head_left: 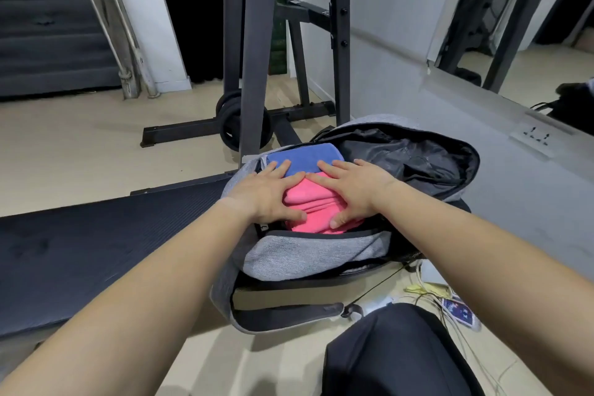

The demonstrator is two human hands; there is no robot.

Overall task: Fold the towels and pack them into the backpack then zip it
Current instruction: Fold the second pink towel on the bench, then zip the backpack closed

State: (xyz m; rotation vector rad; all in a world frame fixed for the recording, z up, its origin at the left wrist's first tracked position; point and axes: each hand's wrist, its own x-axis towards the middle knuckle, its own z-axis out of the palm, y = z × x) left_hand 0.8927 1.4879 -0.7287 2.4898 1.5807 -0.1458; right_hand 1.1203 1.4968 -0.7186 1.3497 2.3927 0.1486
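— hands?
— left hand [268, 194] and right hand [352, 190] lie flat, fingers spread, gripping nothing, pressing the folded pink towel [313, 206].
— location?
— inside the open grey backpack [308, 255]; blue towel [303, 159] just beyond the fingertips.

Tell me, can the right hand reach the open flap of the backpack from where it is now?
Probably yes. The right hand lies flat on the pink towel, and the flap gapes just beside it with nothing between them.
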